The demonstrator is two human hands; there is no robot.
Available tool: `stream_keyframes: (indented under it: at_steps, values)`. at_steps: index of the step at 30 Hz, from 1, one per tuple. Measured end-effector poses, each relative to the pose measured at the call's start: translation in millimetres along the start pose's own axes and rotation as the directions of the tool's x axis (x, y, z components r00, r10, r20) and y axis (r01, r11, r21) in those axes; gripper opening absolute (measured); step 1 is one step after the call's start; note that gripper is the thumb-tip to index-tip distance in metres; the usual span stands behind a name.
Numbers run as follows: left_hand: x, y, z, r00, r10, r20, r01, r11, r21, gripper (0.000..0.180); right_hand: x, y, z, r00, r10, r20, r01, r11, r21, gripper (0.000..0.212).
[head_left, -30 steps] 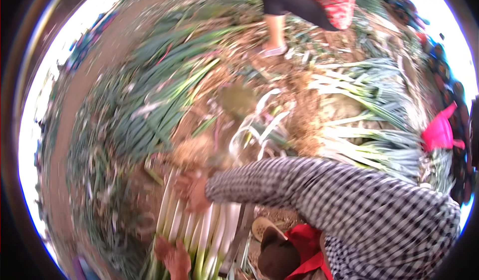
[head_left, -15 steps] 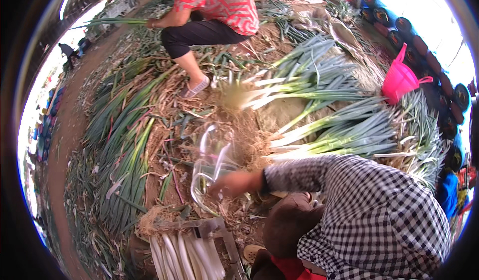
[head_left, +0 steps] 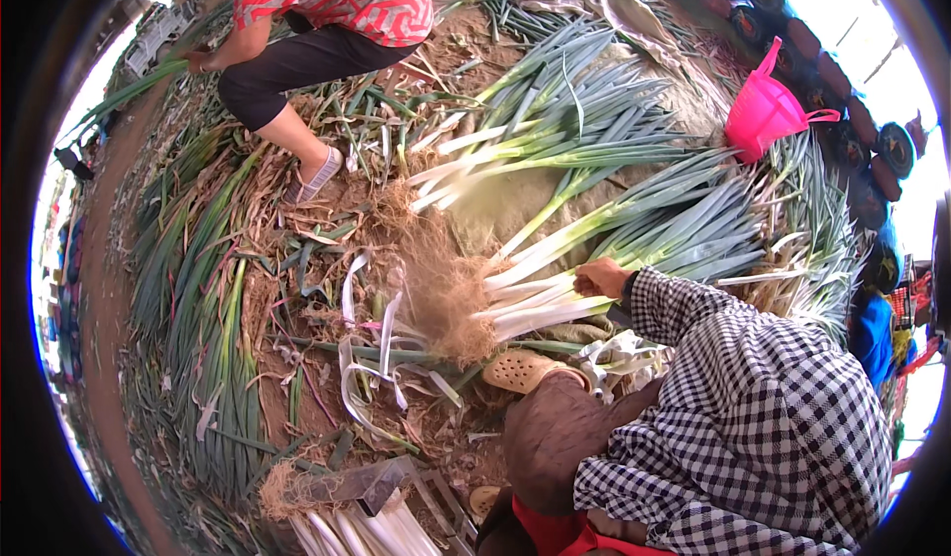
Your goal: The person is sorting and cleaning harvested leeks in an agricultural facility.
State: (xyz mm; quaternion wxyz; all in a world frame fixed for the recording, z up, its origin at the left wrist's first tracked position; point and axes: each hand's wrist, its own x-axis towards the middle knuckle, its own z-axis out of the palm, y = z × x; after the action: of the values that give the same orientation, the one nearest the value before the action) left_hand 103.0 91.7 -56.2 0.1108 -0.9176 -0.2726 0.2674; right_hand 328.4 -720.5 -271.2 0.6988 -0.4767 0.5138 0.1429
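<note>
My right hand [head_left: 599, 277], in a black-and-white checked sleeve, rests on the pale stalks of a bunch of green onions [head_left: 644, 239]. Its fingers are curled round the stalks, though their tips are partly hidden. The bunch lies with leaves fanned to the right and bushy roots [head_left: 461, 328] to the left. Beyond it is another bunch of green onions [head_left: 555, 140]. Pale peeled strips [head_left: 386, 333] lie on the dirt left of the roots. My left hand does not show.
A crate [head_left: 436, 506] with white stalks stands at the lower edge. A pink basket [head_left: 768, 115] is at the far right. More green onions [head_left: 213, 338] are heaped on the left. Another person [head_left: 327, 51] in a red patterned shirt holds long leaves at the far left.
My right hand has moved from the peeled strips, up and right, onto the green onion stalks. The view has shifted, so the other person and the pink basket now appear farther left.
</note>
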Motion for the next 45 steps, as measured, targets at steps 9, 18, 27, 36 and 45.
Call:
stream_keyframes:
  at_steps: [9, 18, 27, 36, 45]
  values:
    - [19, 18, 31, 0.998, 0.047, 0.032, -0.050, 0.994, 0.095, 0.070, -24, 41, 10, 0.945, 0.327, 0.003, -0.327, 0.944, 0.044, 0.067]
    - [-4, -6, 17, 1.000, 0.013, -0.018, -0.010, 0.988, 0.152, 0.069, 10, 71, 47, 0.967, 0.250, -0.036, -0.168, 0.744, 0.647, 0.051]
    - [-53, 27, -51, 0.969, -0.219, -0.115, 0.188, 0.954, -0.231, 0.067, -20, 59, 106, 0.979, 0.200, -0.033, -0.101, 0.621, 0.778, 0.038]
    - [-44, 31, -42, 0.962, -0.187, -0.197, 0.151, 0.971, -0.185, 0.073, 144, 96, 32, 0.993, -0.029, 0.114, -0.079, 0.559, 0.825, 0.041]
    - [-39, 21, -27, 0.973, -0.117, -0.200, 0.147, 0.978, 0.146, 0.057, 117, 98, 42, 0.991, 0.080, 0.103, -0.131, 0.593, 0.795, 0.044]
